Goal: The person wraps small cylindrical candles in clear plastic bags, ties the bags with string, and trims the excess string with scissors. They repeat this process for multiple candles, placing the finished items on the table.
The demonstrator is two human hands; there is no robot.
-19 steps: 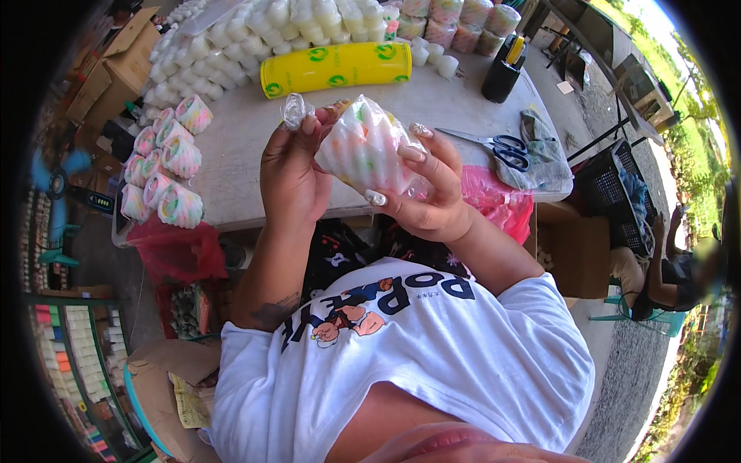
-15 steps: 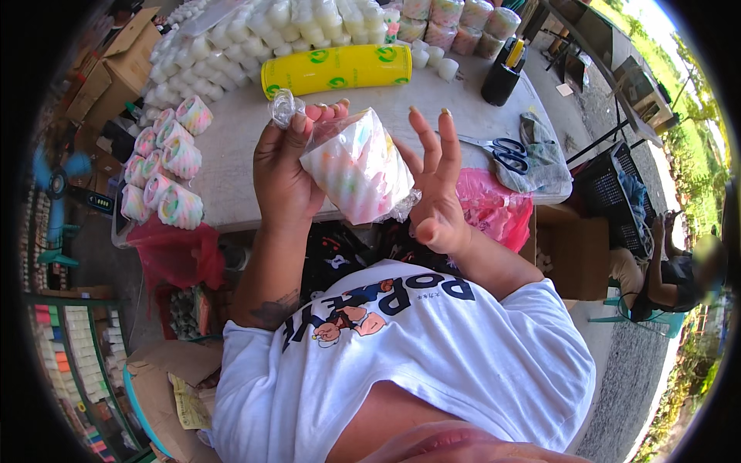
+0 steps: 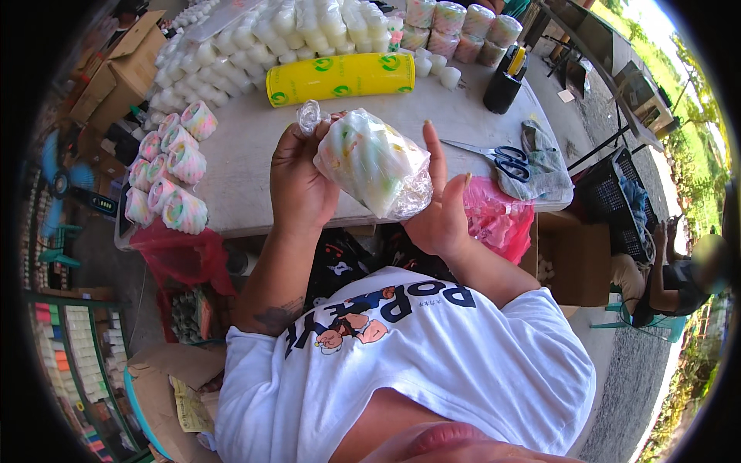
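Note:
A pastel, spiral-ridged cylinder bundle (image 3: 369, 160) in clear plastic film is held above the near edge of the table, tilted down to the right. My left hand (image 3: 302, 184) grips its left end, and a twisted knot of film (image 3: 309, 118) sticks up by the thumb and fingers. At the other end, the crumpled film rests against the palm side of my right hand (image 3: 440, 222), whose visible fingers are stretched out and apart. Part of the left fingers is hidden behind the bundle. Beyond my hands lies a yellow roll (image 3: 340, 79) with green marks.
On the white table (image 3: 239, 181), pastel ridged pieces (image 3: 185, 163) stand at left and white wrapped bundles (image 3: 309, 31) at the back. Scissors (image 3: 511, 163) and a grey cloth (image 3: 544, 174) lie right, near a black holder (image 3: 503, 86). Pink plastic (image 3: 498, 212) hangs off the front edge.
The bundle has shifted slightly right and turned in my hands. My right hand has come against its right end; before, its fingers were spread upward behind and beside it.

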